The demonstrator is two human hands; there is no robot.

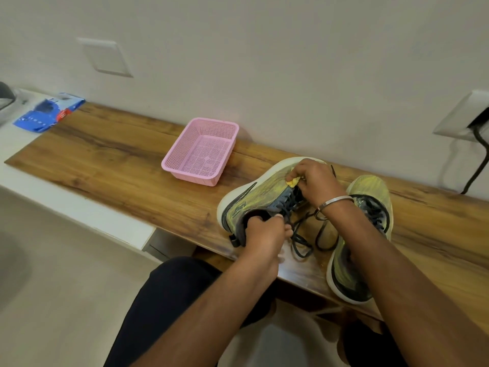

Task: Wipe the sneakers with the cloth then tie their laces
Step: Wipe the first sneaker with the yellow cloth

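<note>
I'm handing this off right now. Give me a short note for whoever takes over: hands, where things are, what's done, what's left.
Left hand: grips the heel opening of the near sneaker, which is tipped on its side on the wooden bench.
Right hand: holds the yellow cloth bunched in its fingers, pressed against that sneaker's upper near the laces.
Second sneaker: lies right of it, partly behind the right forearm.
Laces: loose on both.
Pink basket: behind, apart from the shoes.
Done: wiping under way on the first sneaker.
Left: how much wiping remains cannot be told; tie both pairs of laces.
</note>
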